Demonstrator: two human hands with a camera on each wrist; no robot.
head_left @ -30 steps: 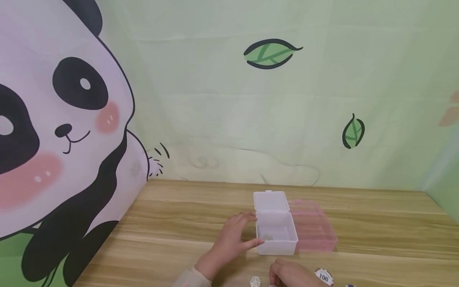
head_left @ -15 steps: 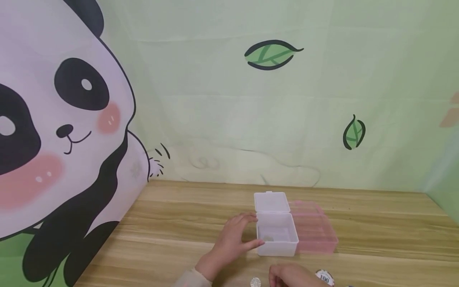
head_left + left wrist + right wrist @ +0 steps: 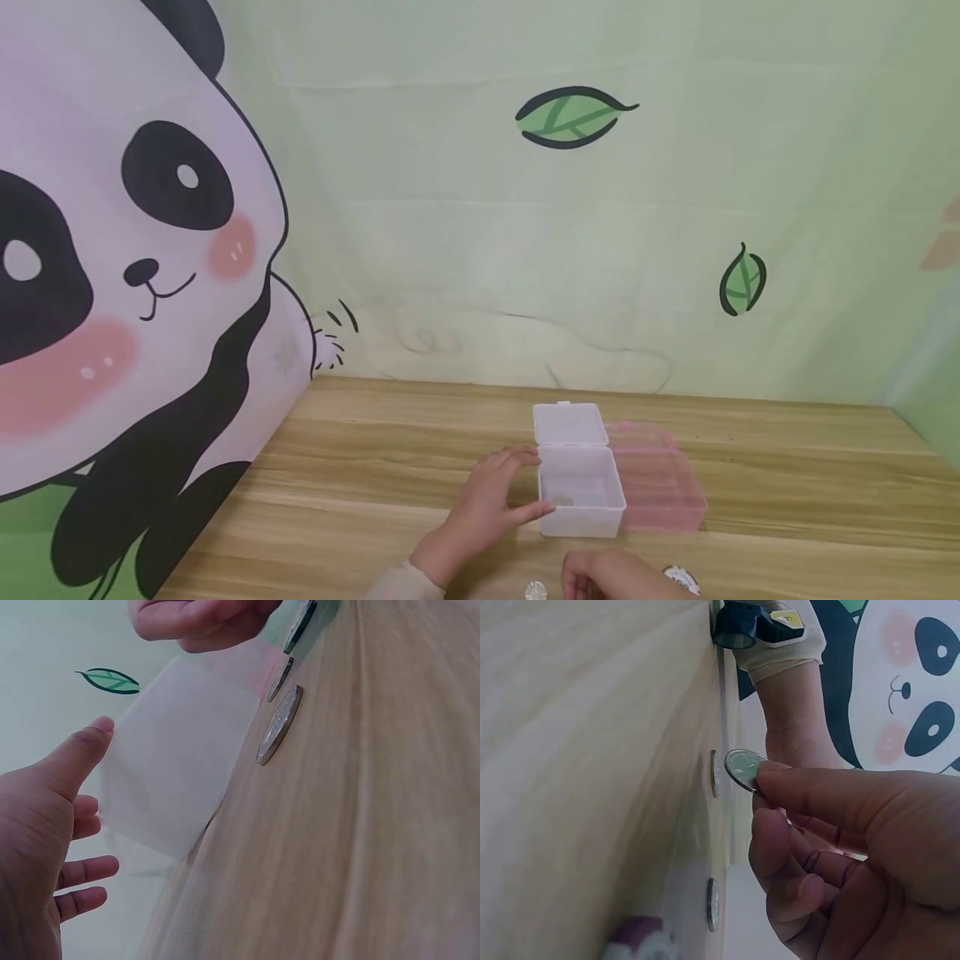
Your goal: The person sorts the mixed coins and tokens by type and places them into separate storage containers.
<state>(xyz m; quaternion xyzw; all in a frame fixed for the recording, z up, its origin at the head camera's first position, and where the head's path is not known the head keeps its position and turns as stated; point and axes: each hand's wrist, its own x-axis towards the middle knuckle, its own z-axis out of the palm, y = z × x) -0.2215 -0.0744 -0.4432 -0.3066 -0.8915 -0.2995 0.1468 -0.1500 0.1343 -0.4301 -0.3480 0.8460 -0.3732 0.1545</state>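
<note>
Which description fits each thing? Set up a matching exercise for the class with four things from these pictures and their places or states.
Things:
1. clear box
2. pink box
3. left hand
4. right hand

States:
a. pinches a silver coin
b. rests against the clear box's side
c. lid open, coin inside
d. directly beside the clear box

Pairs: 1-c, 2-d, 3-b, 4-a

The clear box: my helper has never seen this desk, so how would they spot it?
On the wooden table below the leaf wall, two small boxes touch. The clear box is the left one, lid up, steadied by the left hand; its neighbour, the pink box, is tinted.
</note>
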